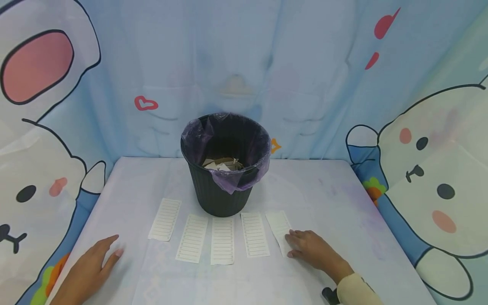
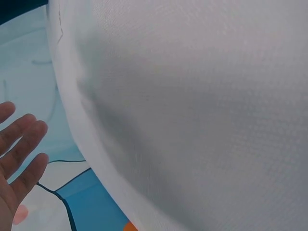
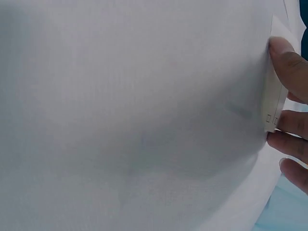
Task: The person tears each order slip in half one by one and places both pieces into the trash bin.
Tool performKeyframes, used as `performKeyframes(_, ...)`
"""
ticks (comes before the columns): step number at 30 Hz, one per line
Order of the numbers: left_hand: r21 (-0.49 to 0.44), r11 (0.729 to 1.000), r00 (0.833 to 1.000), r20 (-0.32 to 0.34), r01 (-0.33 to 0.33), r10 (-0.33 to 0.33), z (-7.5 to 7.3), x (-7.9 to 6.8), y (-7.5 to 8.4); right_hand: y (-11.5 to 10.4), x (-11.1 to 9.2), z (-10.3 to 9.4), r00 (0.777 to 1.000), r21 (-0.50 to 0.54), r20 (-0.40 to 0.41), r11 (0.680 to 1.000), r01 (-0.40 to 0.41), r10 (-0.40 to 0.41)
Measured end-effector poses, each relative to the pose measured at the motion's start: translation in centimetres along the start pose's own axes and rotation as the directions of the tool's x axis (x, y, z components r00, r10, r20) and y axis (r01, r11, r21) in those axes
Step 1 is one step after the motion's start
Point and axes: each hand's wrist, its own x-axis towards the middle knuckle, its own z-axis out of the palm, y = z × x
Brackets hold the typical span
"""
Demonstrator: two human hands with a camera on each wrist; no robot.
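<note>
Five paper slips (head view only)

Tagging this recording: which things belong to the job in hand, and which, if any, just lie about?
Job:
rightmost checklist slip, pinched by the right fingers
four other checklist slips
probably the black bin

Merely surroundings:
pale tablecloth
cartoon-print curtain

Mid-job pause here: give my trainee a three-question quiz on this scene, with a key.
1. How many paper strips are in the row in front of the bin?
2. True or false: the bin has no liner.
3. Which grip holds one of the paper strips?
A) left only
B) right only
C) both

Key:
1. Five.
2. False; a purple liner hangs over its rim.
3. B; the right grip pinches the rightmost strip.
</note>
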Motion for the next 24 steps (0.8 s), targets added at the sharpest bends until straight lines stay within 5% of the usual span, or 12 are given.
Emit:
performKeyframes(4, 0.005, 1.000, 1.000, -0.006, 0.001, -0.001, 0.0, -0.1, -0.1, -0.4, 0.1, 0.1, 1.000, -0.025, -0.014, 1.000, 0.001, -0.002)
performKeyframes(12, 0.006, 1.000, 1.000, 0.011, 0.013, -0.013, 0.0, 0.0, 0.0, -0.6, 0.4, 0.6, 0.979, -0.056, -0.198, 0.998, 0.034, -0.045)
performKeyframes(18, -0.002, 1.000, 0.999, 0.032, 0.025, -0.025, -0.2, 0.2, 0.5, -0.5, 0.4, 0.2, 0.975, -0.004, -0.213, 0.998, -0.065, 0.063)
performKeyframes(24, 0.017, 0.999, 0.998, -0.042, -0.038, 0.039, -0.4, 0.0, 1.9, 0.0, 0.2, -2.1, 0.957, 0.223, -0.201, 0.961, -0.161, 0.207)
